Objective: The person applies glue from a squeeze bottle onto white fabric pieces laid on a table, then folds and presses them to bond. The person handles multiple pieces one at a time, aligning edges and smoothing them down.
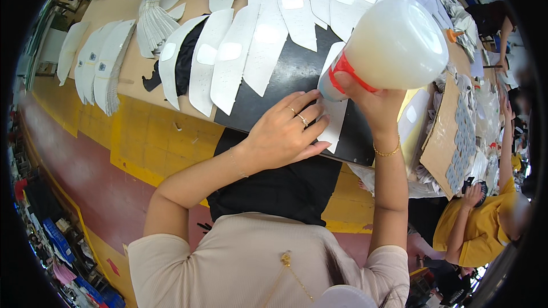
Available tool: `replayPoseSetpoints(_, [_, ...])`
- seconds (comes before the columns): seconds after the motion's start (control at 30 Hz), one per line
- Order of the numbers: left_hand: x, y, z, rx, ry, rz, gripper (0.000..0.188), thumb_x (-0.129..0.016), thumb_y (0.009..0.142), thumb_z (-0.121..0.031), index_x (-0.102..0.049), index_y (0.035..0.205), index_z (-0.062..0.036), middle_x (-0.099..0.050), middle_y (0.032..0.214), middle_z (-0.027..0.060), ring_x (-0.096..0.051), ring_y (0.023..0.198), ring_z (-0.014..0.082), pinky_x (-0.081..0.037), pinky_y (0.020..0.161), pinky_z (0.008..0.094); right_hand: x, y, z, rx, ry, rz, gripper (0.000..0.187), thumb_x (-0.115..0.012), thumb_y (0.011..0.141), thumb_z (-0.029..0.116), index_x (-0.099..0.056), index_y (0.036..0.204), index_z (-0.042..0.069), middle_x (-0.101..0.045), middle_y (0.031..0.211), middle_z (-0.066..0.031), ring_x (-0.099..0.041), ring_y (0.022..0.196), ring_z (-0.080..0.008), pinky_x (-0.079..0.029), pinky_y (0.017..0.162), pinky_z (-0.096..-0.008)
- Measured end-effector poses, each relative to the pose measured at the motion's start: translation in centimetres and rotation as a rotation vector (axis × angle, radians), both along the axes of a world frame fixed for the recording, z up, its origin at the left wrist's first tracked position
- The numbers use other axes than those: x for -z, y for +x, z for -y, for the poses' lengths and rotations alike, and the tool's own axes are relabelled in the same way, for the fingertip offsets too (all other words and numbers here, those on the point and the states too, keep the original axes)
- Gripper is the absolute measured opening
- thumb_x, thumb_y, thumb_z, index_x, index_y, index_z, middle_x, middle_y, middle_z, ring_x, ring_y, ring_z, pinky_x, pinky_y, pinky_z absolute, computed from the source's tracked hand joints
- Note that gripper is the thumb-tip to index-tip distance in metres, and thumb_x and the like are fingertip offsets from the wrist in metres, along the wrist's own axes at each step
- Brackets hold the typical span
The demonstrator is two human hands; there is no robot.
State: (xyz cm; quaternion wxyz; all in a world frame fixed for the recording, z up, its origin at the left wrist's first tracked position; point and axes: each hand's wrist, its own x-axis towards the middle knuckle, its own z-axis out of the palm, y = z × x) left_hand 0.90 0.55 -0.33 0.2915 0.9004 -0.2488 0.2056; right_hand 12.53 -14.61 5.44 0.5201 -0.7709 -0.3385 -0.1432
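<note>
A large milky, translucent plastic bottle (402, 43) with a red band near its neck is tipped over, base up and neck down. My right hand (378, 102) is wrapped round the banded part. Beneath the neck, a narrow white curved panel (333, 128) lies on a black board (285, 71); the bottle's mouth is hidden, so I cannot tell whether it touches the panel. My left hand (282, 131) rests at the panel's left edge, fingers slightly bent and apart, fingertips close to the bottle's neck. More white curved panels (237, 60) lie fanned out on the board's left and far sides.
Stacks of white pieces (105, 71) and a tied bundle (153, 20) stand on the tan table at left. To the right are a cardboard sheet with grey pieces (456, 142) and plastic bags. A person in a yellow shirt (471, 225) is close by at right.
</note>
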Motion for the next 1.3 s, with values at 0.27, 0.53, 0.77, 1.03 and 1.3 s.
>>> replayPoseSetpoints(0.27, [0.1,0.0,0.0,-0.016,0.021,0.013,0.04,-0.079,0.076,-0.033,-0.066,0.103,-0.0059,-0.062,0.108,0.0111,-0.057,0.118,0.0313,-0.049,0.099,0.045,0.0,-0.7,0.2,0.022,-0.107,0.01,0.035,-0.089,0.069,0.024,-0.074,0.097,0.007,-0.075,0.093,-0.0045,-0.071,0.083,-0.0169,-0.056,0.073,-0.0301])
replayPoseSetpoints(0.53, [0.1,0.0,0.1,-0.016,0.019,0.019,0.04,-0.08,0.075,-0.032,-0.067,0.102,-0.006,-0.062,0.108,0.011,-0.058,0.117,0.0312,-0.049,0.098,0.0451,0.6,-0.9,1.8,0.092,-0.165,0.059,0.039,-0.09,0.069,0.026,-0.074,0.099,0.007,-0.074,0.097,-0.0048,-0.07,0.085,-0.0172,-0.056,0.075,-0.0317])
replayPoseSetpoints(0.77, [0.1,0.0,0.0,-0.013,0.017,0.018,0.039,-0.08,0.075,-0.032,-0.067,0.101,-0.0057,-0.063,0.109,0.0109,-0.058,0.116,0.0312,-0.05,0.097,0.0451,1.3,-1.3,3.0,0.179,-0.111,-0.044,0.043,-0.09,0.071,0.029,-0.072,0.102,0.007,-0.072,0.099,-0.0051,-0.069,0.089,-0.0195,-0.055,0.078,-0.0331])
replayPoseSetpoints(1.03, [0.1,0.1,0.0,-0.013,0.021,0.023,0.039,-0.081,0.075,-0.032,-0.069,0.1,-0.0055,-0.064,0.109,0.0109,-0.059,0.116,0.0317,-0.05,0.097,0.0453,2.3,-1.1,4.5,0.233,-0.01,-0.03,0.044,-0.09,0.072,0.027,-0.07,0.105,0.006,-0.072,0.1,-0.0057,-0.068,0.09,-0.0193,-0.056,0.079,-0.0338])
replayPoseSetpoints(1.3, [0.3,0.0,0.0,-0.021,0.018,0.024,0.038,-0.081,0.074,-0.032,-0.069,0.1,-0.0056,-0.064,0.109,0.0109,-0.059,0.117,0.0313,-0.051,0.097,0.0456,2.7,-1.6,4.3,0.146,0.049,-0.133,0.044,-0.088,0.074,0.026,-0.069,0.109,0.007,-0.071,0.103,-0.0057,-0.068,0.092,-0.0188,-0.055,0.08,-0.0335])
